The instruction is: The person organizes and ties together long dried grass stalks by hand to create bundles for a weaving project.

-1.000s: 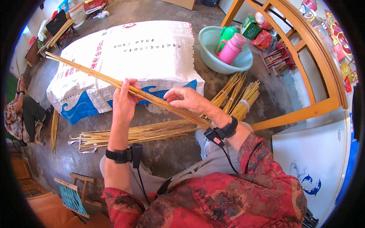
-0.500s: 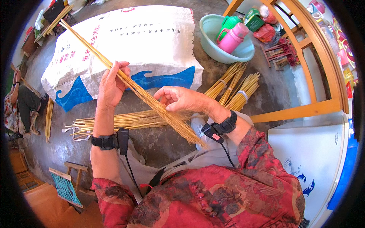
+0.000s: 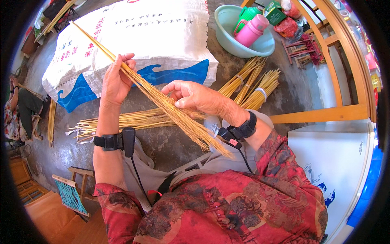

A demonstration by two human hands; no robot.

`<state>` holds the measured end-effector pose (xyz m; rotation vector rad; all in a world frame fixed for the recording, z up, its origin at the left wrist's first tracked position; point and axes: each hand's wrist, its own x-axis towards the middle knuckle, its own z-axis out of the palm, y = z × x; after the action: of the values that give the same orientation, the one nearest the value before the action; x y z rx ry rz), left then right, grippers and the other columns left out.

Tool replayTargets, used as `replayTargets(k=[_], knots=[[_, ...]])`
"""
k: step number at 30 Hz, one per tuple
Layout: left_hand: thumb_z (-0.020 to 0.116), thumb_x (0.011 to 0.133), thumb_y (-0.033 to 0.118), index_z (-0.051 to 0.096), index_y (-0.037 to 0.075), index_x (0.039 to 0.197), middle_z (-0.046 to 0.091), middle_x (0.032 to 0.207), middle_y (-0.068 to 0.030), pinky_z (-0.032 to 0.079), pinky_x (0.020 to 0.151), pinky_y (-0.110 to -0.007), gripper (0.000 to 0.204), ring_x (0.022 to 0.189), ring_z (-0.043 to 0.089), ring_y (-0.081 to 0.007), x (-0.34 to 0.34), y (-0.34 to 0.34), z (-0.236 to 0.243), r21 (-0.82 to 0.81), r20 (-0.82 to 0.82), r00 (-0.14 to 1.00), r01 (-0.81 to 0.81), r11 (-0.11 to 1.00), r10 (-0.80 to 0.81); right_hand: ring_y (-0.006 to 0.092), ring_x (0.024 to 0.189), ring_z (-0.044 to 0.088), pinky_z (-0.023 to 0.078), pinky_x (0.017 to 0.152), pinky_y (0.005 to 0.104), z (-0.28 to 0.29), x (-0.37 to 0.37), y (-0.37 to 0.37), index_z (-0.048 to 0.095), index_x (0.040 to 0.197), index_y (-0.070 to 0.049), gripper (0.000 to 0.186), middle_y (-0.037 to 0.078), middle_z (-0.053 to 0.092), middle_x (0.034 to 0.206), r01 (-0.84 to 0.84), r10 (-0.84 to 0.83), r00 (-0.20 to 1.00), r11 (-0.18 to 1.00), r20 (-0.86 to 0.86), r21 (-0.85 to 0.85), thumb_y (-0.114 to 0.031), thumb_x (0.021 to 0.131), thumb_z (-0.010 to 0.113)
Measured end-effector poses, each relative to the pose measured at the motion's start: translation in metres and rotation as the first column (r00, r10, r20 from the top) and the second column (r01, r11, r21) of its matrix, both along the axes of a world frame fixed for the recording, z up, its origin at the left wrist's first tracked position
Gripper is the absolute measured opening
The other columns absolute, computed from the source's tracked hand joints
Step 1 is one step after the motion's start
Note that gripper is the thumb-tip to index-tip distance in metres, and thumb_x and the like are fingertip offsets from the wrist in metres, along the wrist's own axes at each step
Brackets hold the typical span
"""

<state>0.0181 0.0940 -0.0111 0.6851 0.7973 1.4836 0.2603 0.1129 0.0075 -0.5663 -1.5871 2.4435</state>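
A thin bundle of dry yellow stalks (image 3: 151,93) with feathery seed heads lies slantwise across my front, its thin ends pointing up to the left and its bushy heads down to the right. My left hand (image 3: 118,77) is closed round the bundle's upper part. At the bundle's right side is my right hand (image 3: 199,99), its fingers curled and its thumb apart from them, touching or nearly touching the stalks. Beneath, a larger loose pile of the same stalks (image 3: 101,125) lies on the floor.
A white sack with blue waves (image 3: 170,44) spreads beyond my hands. Tied stalk bundles (image 3: 264,87) lie to the right, below a pale-blue basin (image 3: 225,40) holding a pink flask (image 3: 250,32). A wooden frame (image 3: 321,115) and white cabinet (image 3: 333,150) stand right. Another person (image 3: 24,107) sits far left.
The view has shifted slightly. The bundle stays in my left hand, and its seed heads have spread a little more toward the lower right. My right hand remains beside it.
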Motion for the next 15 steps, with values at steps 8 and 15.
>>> replayTargets(k=[8,15], knots=[[0.039,0.091,0.032,0.047,0.000,0.104,0.048,0.075,-0.0018,0.048,0.059,-0.028,0.036,0.064,0.047,-0.0111,-0.004,-0.001,-0.001,0.028,-0.016,1.000,-0.024,0.999,0.024,0.0088,0.078,0.050,0.042,0.068,0.0205,0.003,0.005,0.005,0.040,0.114,-0.001,0.043,0.006,0.052,0.091,0.016,-0.018,0.997,0.999,0.070,0.032,-0.005,0.073,0.054],[0.041,0.091,0.030,0.052,0.001,0.097,0.049,0.072,-0.0017,0.046,0.057,-0.024,0.032,0.063,0.049,-0.0105,-0.005,-0.008,0.009,0.025,-0.037,0.992,-0.118,0.993,0.118,0.0084,0.078,0.050,0.042,0.068,0.0207,0.003,0.006,0.010,0.049,0.104,-0.003,0.029,0.003,0.053,0.088,0.059,-0.074,0.995,0.975,0.064,0.213,-0.006,0.076,0.055]])
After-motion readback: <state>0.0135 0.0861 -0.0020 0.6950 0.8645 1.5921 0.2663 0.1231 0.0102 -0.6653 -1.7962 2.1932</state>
